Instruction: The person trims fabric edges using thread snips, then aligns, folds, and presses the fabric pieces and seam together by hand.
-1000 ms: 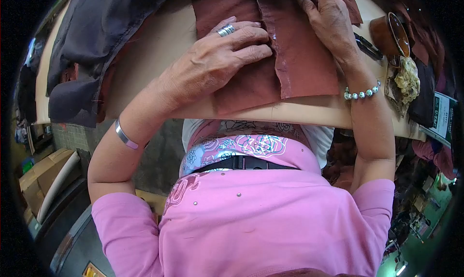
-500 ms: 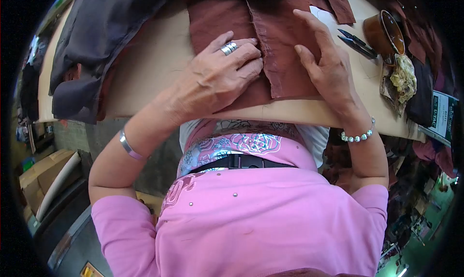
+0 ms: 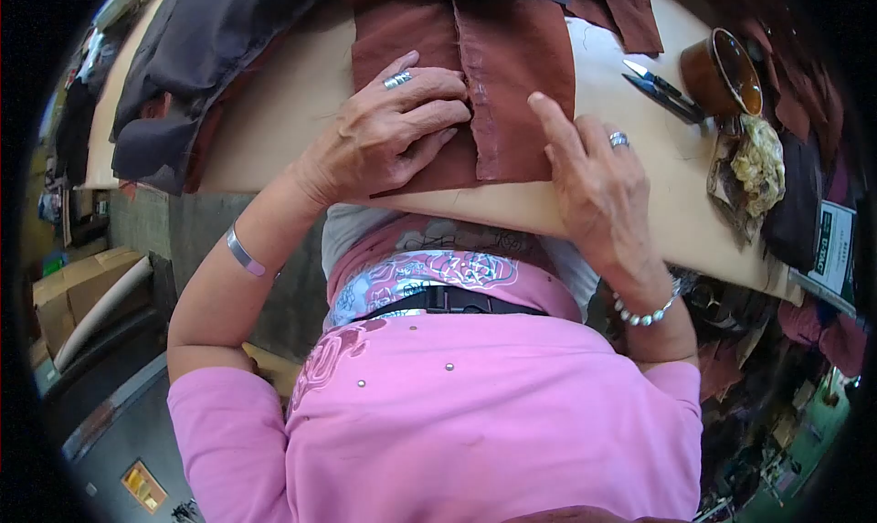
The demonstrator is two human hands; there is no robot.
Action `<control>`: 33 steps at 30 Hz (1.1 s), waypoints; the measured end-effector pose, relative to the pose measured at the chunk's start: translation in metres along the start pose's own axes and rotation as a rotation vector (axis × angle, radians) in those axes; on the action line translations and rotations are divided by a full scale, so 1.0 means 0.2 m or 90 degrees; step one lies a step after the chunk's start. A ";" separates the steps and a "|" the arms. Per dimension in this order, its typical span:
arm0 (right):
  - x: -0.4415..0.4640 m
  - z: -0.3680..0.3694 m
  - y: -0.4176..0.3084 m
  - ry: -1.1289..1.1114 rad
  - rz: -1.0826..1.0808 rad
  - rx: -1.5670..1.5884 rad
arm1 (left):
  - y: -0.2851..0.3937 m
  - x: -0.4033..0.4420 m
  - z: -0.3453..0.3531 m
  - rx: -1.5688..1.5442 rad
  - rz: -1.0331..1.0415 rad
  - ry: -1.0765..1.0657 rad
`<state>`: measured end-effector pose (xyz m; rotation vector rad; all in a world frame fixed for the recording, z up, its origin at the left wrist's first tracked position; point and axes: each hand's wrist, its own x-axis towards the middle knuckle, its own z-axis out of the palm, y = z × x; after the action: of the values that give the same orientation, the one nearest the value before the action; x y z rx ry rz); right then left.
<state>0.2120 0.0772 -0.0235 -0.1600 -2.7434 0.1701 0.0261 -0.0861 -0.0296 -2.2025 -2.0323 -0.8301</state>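
Reddish-brown cloth lies on the pale tabletop, with a frayed, whitish seam running down its middle. My left hand, with a ring, rests on the cloth left of the seam. Its fingers are bent and pressed together at the seam edge; whatever they pinch there is too small to make out. My right hand is at the cloth's lower right edge, its index finger stretched out over the fabric and its fingers apart, holding nothing.
Dark cloth hangs over the table's left side. At right are black-handled snips, a brown glazed pot, a crumpled yellowish bundle and more dark cloth. The pale table's front edge runs before my body.
My right hand has come down and nearer my body, off the upper cloth. The cloth and my left hand have shifted slightly left in view.
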 end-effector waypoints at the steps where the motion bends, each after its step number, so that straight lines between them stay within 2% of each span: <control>1: -0.01 0.01 0.00 0.014 -0.004 -0.008 | 0.00 0.01 0.00 0.003 -0.001 0.001; 12: -0.03 0.03 0.02 0.056 -0.001 0.078 | 0.01 0.00 0.00 0.030 -0.021 0.000; 16: 0.00 0.03 0.02 0.079 0.025 0.127 | 0.00 0.00 -0.01 0.018 0.029 0.023; 21: 0.01 0.03 0.04 0.041 0.098 0.127 | 0.01 0.02 0.03 -0.070 0.103 0.002; 22: 0.02 0.04 0.03 0.043 0.109 0.116 | 0.00 0.02 0.01 -0.098 0.102 -0.044; 26: 0.04 0.03 0.01 0.037 0.135 0.126 | -0.02 0.02 -0.03 -0.121 0.107 -0.086; 29: 0.03 0.05 0.04 0.096 0.157 0.234 | -0.02 0.01 -0.02 -0.133 0.094 -0.084; 33: 0.03 0.04 0.03 0.097 0.142 0.223 | -0.02 0.01 -0.01 -0.110 0.092 -0.078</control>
<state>0.2030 0.0838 -0.0300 -0.3642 -2.4923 0.6639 0.0224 -0.0854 -0.0287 -2.5164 -1.8857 -0.9084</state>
